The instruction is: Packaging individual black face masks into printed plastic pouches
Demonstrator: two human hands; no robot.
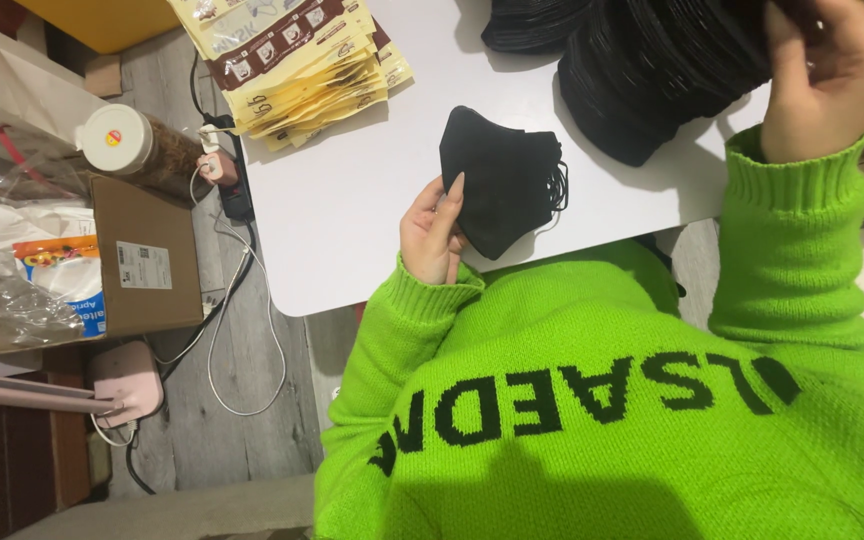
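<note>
My left hand (432, 232) grips a small stack of folded black face masks (500, 178) by its near edge, just above the white table (352, 200); their ear loops hang off to the right. At the top right, my right hand (832, 70) reaches into a big pile of black masks (652, 70), its fingers curled on the pile's upper edge. Both arms are in bright green knitted sleeves.
A fanned stack of yellow and brown flat packets (297, 60) lies at the table's far left. On the floor to the left are a cardboard box (147, 260), a white-lidded jar (122, 140), plastic bags, a power strip (232, 180) and white cables.
</note>
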